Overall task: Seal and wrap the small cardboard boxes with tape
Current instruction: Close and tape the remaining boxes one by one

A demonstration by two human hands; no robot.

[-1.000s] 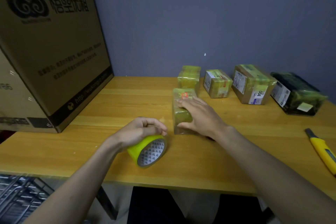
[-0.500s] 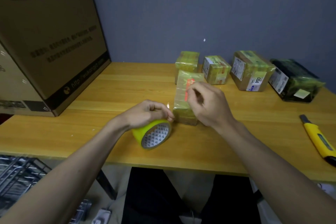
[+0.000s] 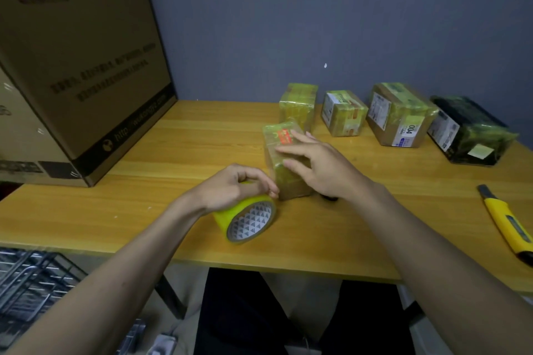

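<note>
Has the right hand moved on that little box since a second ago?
Yes. The right hand lay flat on the box, lifted to pinch at its red sticker, and now spreads open over it again. The box stays beside the tape roll.

The brown parcel point(image 3: 401, 115) at the back of the desk point(image 3: 178, 153) carried a label reading "004". The big carton point(image 3: 72, 60) bore a cloud logo, Chinese characters too blurred to read, and a web address beginning "http"

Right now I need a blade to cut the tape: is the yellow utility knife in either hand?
No: the yellow utility knife lies on the wooden table to the right, apart from both hands.
</note>
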